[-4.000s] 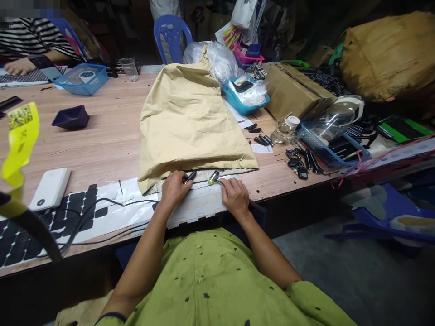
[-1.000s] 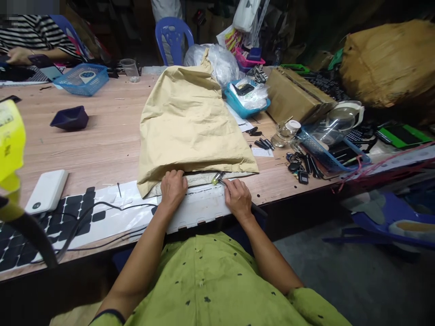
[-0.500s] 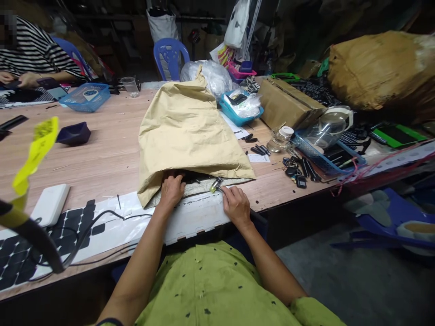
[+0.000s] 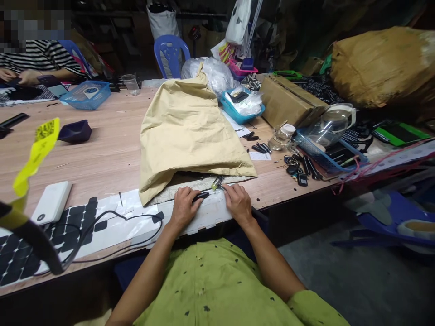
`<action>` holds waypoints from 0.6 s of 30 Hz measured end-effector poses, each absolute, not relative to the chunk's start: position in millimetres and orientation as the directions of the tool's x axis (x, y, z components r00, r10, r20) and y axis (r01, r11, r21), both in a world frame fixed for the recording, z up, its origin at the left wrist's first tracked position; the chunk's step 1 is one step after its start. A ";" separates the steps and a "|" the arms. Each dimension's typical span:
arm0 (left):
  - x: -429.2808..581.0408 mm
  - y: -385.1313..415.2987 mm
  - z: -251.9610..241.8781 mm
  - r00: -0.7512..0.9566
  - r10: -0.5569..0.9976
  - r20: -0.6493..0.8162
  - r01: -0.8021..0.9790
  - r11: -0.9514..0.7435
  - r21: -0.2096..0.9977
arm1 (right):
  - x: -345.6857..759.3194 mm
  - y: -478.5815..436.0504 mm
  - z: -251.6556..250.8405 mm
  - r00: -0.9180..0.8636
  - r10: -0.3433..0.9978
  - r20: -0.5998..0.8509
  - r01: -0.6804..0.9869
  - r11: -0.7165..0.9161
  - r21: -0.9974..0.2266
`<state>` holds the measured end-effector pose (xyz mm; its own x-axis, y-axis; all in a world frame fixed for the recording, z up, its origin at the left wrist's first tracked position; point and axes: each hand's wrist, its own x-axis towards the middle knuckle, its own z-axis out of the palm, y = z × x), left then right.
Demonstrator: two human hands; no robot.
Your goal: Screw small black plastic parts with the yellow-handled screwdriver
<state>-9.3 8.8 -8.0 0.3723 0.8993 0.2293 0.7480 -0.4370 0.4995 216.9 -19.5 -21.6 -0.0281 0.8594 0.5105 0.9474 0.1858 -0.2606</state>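
Note:
My left hand (image 4: 184, 204) is closed round a small black part (image 4: 201, 196) with a black cable running left from it. It rests on the white strip (image 4: 207, 210) at the near table edge. My right hand (image 4: 237, 202) pinches a small tool with a yellow-green handle (image 4: 216, 183), whose tip points at the strip beside the black part. Just behind both hands lies a tan cloth sack (image 4: 189, 127), its open mouth facing me.
A solar panel sheet (image 4: 50, 231) and a white power bank (image 4: 50, 202) lie to the left. Blue baskets (image 4: 325, 151), a cardboard box (image 4: 288, 100) and small black parts (image 4: 261, 147) crowd the right. Another person in a striped top (image 4: 37, 56) sits far left.
My left hand has come out from under the sack's mouth, toward me, now holding the black part. The sack's edge has dropped. My right hand has stayed in place with the tool.

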 end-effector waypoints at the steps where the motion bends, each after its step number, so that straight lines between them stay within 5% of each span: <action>1: -8.2 7.4 -9.3 0.359 0.903 0.235 0.744 -0.429 0.513 | 218.0 -19.4 -20.1 -0.012 0.858 0.514 0.933 0.195 -0.304; 8: -8.7 10.0 -11.9 0.331 0.917 0.223 0.716 -0.398 0.573 | 209.7 -35.4 -1.0 0.070 0.870 0.487 0.720 0.294 -0.628; 18: -8.2 10.6 -15.8 0.346 0.908 0.237 0.700 -0.418 0.579 | 196.2 -52.0 3.8 0.008 0.872 0.490 0.688 0.351 -0.636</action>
<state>-8.2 10.6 -15.8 0.3459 0.9079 0.2368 0.7001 -0.4178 0.5791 196.2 -52.0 3.8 0.0081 0.8717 0.4900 0.6875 0.3510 -0.6357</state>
